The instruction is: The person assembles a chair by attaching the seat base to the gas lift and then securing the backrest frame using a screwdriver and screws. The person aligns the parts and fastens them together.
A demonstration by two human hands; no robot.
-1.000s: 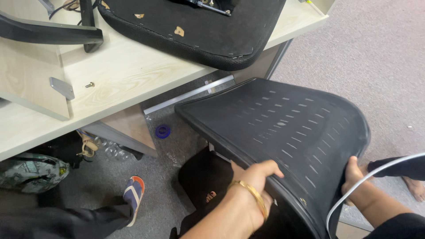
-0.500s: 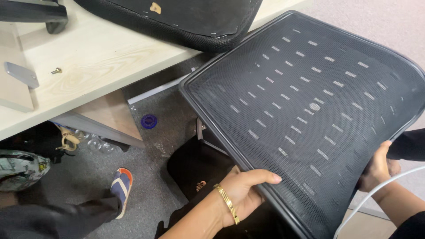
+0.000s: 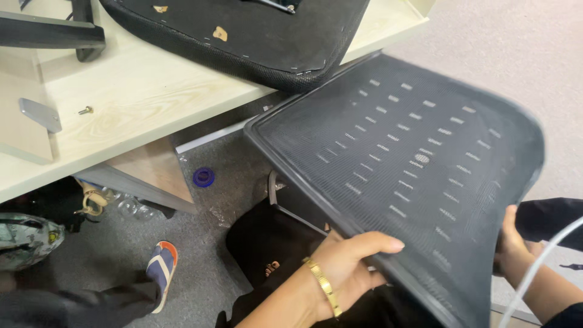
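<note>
Two hands held a black mesh chair back over the floor beside the bench.

The left hand (image 3: 346, 267), with a gold bracelet (image 3: 322, 285) at its wrist, had its grip clamped on the near edge of the broad black perforated mesh chair back panel (image 3: 401, 164), thumb on top. The right hand (image 3: 513, 246) was closed around the panel's near right edge, fingers hidden beneath it. Just under the left grip lay a black bag (image 3: 267, 249) on the grey carpet floor (image 3: 206, 200). Left of that grip was a sandalled foot (image 3: 161, 267). Beyond the grips the panel tilted up, its far corner near a black padded seat cushion (image 3: 255, 30) resting upside down on the pale wooden bench (image 3: 139, 103), where a small screw (image 3: 85, 110) lay.
</note>
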